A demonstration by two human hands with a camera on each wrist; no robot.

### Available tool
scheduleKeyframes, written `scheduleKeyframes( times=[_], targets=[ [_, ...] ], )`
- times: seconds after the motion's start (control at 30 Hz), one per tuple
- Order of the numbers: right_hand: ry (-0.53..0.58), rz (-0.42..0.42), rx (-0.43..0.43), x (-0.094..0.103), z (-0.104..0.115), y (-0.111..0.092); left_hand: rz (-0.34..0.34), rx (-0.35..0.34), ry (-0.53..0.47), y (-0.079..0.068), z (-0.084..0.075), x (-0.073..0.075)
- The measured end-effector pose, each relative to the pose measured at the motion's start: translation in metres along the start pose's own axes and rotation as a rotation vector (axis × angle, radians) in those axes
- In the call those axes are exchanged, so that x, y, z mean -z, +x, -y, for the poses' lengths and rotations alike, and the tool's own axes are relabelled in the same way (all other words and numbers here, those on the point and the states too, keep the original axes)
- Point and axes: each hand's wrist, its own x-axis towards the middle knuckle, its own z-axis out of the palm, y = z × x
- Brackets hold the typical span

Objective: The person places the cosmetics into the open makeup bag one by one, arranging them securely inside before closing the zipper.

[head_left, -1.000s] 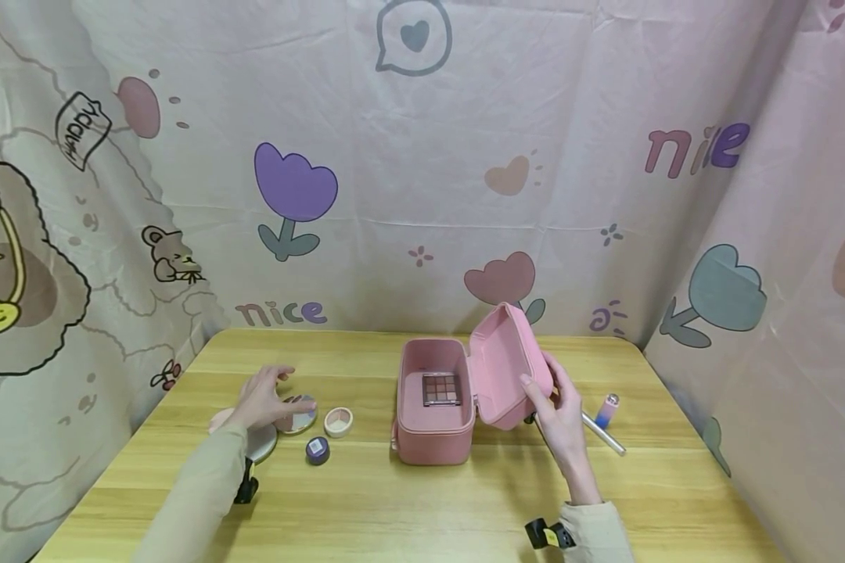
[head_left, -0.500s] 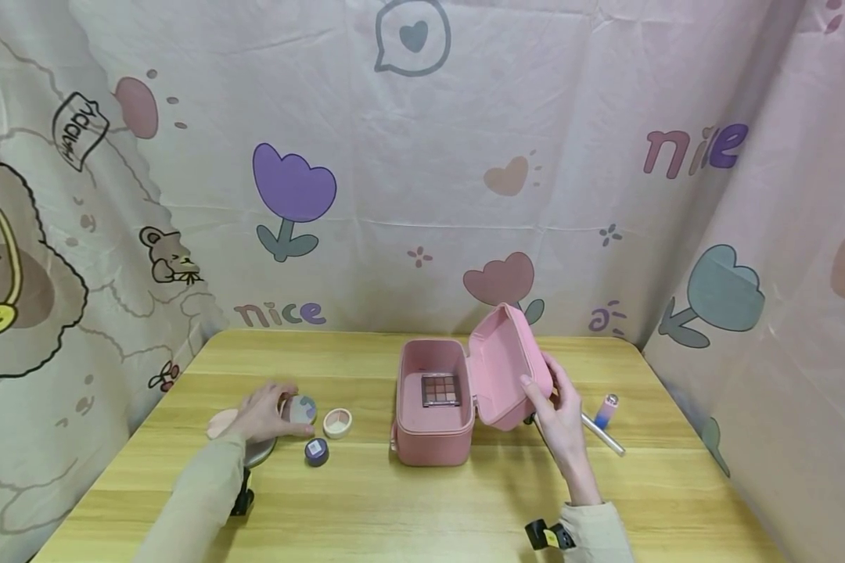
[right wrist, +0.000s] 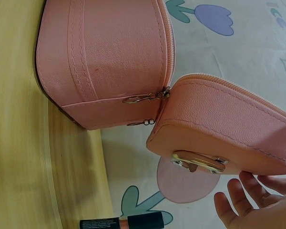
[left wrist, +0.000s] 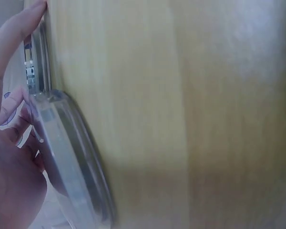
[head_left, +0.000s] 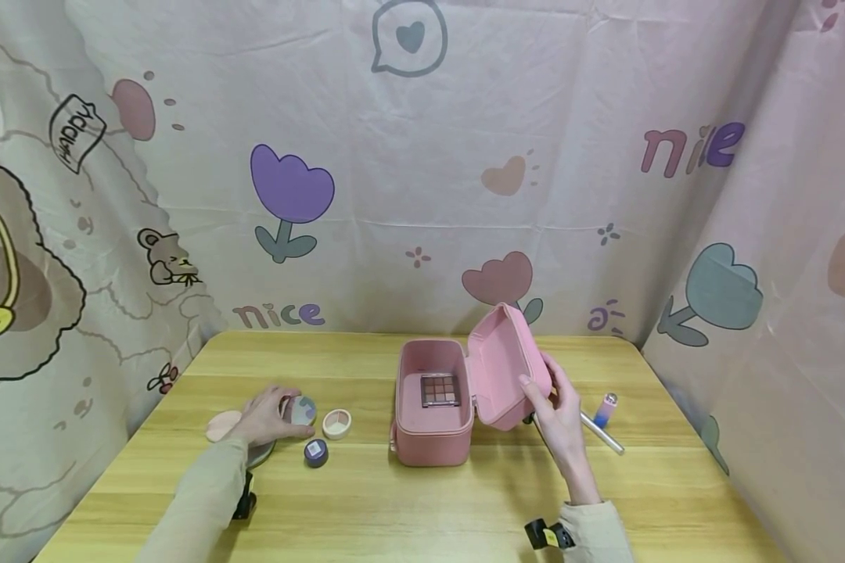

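Observation:
A round compact with a patterned lid (head_left: 301, 410) lies on the table between the thumb and fingers of my left hand (head_left: 266, 417), which grips its edge. Beneath that palm is a larger round clear-sided case (left wrist: 69, 157), partly hidden. My right hand (head_left: 559, 403) holds the raised lid (head_left: 503, 367) of a pink cosmetic case (head_left: 433, 450), thumb on the inner rim and fingers behind. The case stands open, its lid tilted to the right. Inside sits a palette of brownish eyeshadows (head_left: 440, 390). The right wrist view shows the lid's outside with a gold-toned handle (right wrist: 198, 161).
Right of the left hand lie a small round cream-rimmed pan (head_left: 336, 424) and a dark blue jar (head_left: 316, 453). A pale pink disc (head_left: 221, 424) is at its left. Beyond the right hand are a silver tube (head_left: 602, 434) and a pink-and-blue tube (head_left: 606, 410).
My left hand has come down around the patterned compact, its fingers closing in on the edge. The right hand and the lid have stayed in place.

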Motion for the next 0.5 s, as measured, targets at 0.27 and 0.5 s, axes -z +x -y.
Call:
scheduleKeyframes(
  times=[0.27, 0.5],
  targets=[
    [-0.022, 0.0, -0.004, -0.002, 0.016, -0.005, -0.036, -0.016, -0.045, 0.005, 0.002, 0.001],
    [-0.007, 0.003, -0.004, 0.0, -0.001, -0.001, -0.072, -0.03, -0.1, 0.01, -0.001, 0.004]
  ],
)
